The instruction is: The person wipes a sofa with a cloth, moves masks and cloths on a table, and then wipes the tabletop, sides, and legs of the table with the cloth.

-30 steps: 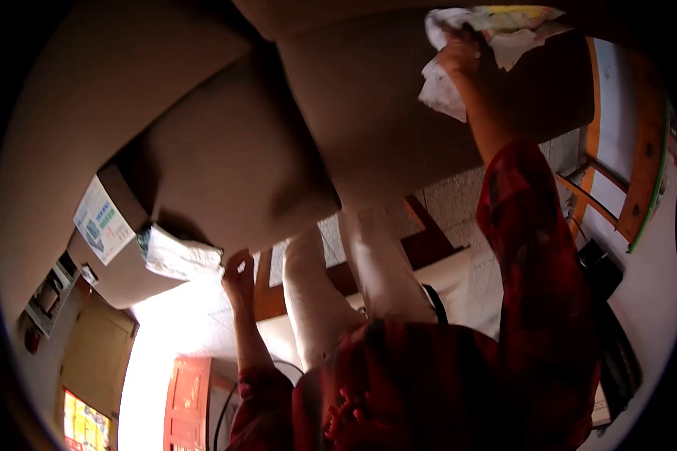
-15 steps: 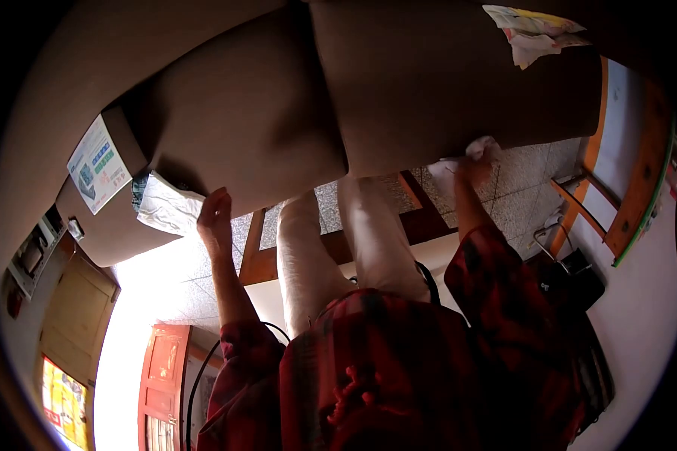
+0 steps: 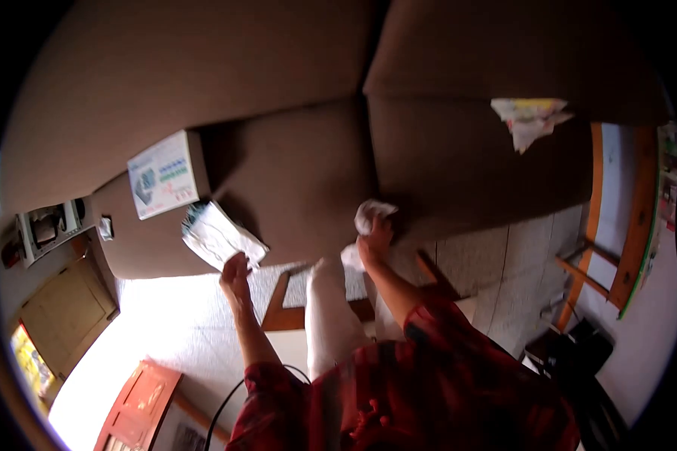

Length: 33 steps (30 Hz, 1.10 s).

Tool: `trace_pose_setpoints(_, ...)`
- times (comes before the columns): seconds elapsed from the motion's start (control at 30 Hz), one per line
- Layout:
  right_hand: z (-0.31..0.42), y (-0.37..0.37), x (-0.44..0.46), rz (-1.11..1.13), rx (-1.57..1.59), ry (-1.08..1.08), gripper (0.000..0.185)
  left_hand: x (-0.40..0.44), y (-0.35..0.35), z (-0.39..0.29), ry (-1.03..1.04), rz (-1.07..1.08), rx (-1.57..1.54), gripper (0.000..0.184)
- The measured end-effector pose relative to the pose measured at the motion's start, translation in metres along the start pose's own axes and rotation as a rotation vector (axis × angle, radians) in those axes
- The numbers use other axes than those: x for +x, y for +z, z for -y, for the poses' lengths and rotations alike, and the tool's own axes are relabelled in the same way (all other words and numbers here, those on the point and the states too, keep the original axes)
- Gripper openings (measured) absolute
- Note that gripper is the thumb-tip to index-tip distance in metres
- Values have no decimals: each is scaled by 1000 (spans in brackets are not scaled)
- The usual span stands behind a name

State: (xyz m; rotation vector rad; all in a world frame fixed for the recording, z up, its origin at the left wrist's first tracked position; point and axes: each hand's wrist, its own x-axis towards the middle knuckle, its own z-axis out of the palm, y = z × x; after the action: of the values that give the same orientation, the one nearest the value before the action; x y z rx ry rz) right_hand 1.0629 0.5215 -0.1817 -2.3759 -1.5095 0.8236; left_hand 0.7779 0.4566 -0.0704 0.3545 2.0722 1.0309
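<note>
My right hand [image 3: 376,239] is closed around a crumpled white cloth [image 3: 374,216] at the front edge of the brown sofa [image 3: 301,165]. Part of the cloth hangs below the fingers, by my knee. My left hand [image 3: 235,279] has its fingers curled together at the near edge of a folded white cloth [image 3: 220,235] with a dark patterned end, lying on the seat. Whether those fingers grip its edge cannot be made out. Behind that cloth, a white printed box [image 3: 162,177] leans against the backrest.
A crumpled printed paper [image 3: 530,120] lies on the right seat. A small silvery packet [image 3: 106,228] sits at the left end. Wooden furniture [image 3: 624,233] stands at the right, beside a black bag [image 3: 579,349]. A red wooden door [image 3: 141,402] is at lower left.
My right hand has moved left with the crumpled cloth, from beyond the sofa's edge to near its middle seam. My left hand has shifted along the folded cloth's near edge. The view has tilted.
</note>
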Motion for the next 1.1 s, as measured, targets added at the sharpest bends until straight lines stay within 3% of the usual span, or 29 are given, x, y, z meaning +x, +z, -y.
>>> trace_pose_setpoints(0.03, 3, -5, 2, 101, 10, -301, 52, -2, -3, -9, -1, -8, -46, 27)
trace_pose_setpoints(0.13, 61, -55, 2, 563, 129, -667, 53, -5, -20, -38, -2, -25, -128, 27)
trace_pose_setpoints(0.2, 109, -100, 6, 516, 292, -640, 54, -1, -40, -51, 44, -58, -219, 25)
trace_pose_setpoints(0.27, 139, -136, 19, 297, 140, -777, 58, 1, -68, -64, 108, -90, -348, 22)
trace_pose_setpoints(0.33, 177, -180, 40, 251, 9, -971, 59, -7, -96, -87, 117, -160, -390, 22)
trace_pose_setpoints(0.4, 224, -223, 59, 102, 41, -1159, 58, -14, -125, -96, 124, -261, -439, 23)
trace_pose_setpoints(0.53, 375, -343, 50, -484, 130, -1437, 57, -31, -181, -89, 155, -424, -639, 29)
trace_pose_setpoints(0.6, 439, -384, 41, -744, 159, -1516, 55, -38, -200, -75, 139, -516, -787, 33)
trace_pose_setpoints(0.67, 489, -398, 38, -800, 142, -1471, 55, -43, -218, -57, 94, -567, -868, 36)
trace_pose_setpoints(0.8, 534, -363, 64, -557, -88, -1373, 59, -56, -242, -37, 60, -589, -898, 36)
trace_pose_setpoints(0.87, 544, -328, 76, -382, -429, -1123, 59, -62, -246, -34, 58, -603, -915, 35)
trace_pose_setpoints(1.0, 579, -286, 74, -421, -342, -1174, 60, -65, -248, -16, 7, -626, -894, 29)
trace_pose_setpoints(1.07, 610, -265, 57, -368, -363, -1436, 60, -63, -242, 3, -52, -590, -893, 29)
trace_pose_setpoints(1.1, 626, -257, 42, -339, -398, -1413, 60, -63, -239, 4, -70, -585, -900, 30)
